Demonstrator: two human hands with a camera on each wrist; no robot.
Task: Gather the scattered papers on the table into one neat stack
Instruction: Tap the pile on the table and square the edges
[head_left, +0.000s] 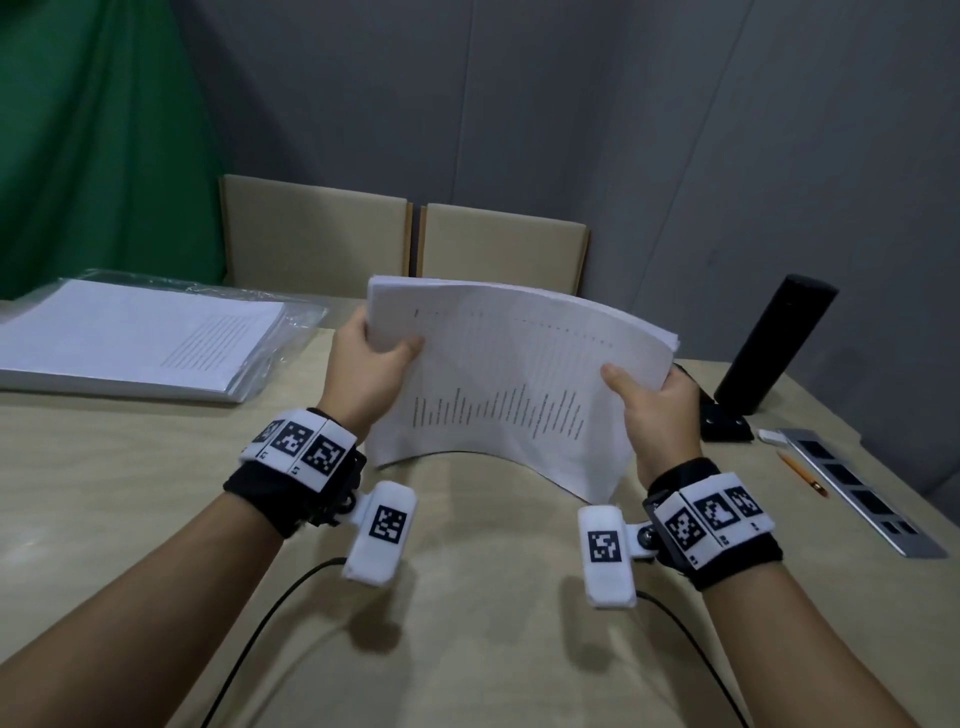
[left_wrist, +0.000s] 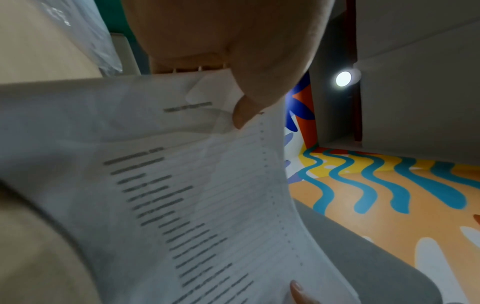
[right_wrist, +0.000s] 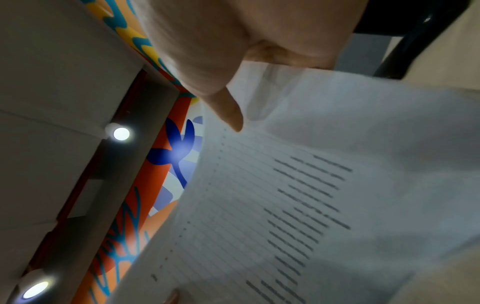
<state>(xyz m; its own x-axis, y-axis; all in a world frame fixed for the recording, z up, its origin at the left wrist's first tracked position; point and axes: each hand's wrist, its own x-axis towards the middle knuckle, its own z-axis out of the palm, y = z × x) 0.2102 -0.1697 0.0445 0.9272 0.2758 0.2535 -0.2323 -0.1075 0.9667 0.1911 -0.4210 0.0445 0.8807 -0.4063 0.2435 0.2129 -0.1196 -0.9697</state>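
A sheaf of printed white papers (head_left: 509, 384) stands on edge above the beige table (head_left: 156, 493), bowed upward in the middle. My left hand (head_left: 371, 364) grips its left side, thumb on the front page. My right hand (head_left: 652, 402) grips its right side the same way. In the left wrist view the papers (left_wrist: 182, 185) fill the frame under my thumb (left_wrist: 242, 113). In the right wrist view the papers (right_wrist: 311, 195) bend below my thumb (right_wrist: 231, 111). The fingers behind the sheets are hidden.
A thick pile of paper (head_left: 130, 343) lies in clear plastic wrap at the table's back left. At the right stand a black cylinder (head_left: 774, 343), a black holder (head_left: 724, 423), an eraser (head_left: 773, 436), a pencil (head_left: 802, 473) and a grey ruler-like bar (head_left: 862, 493). Two chair backs (head_left: 405, 234) face me.
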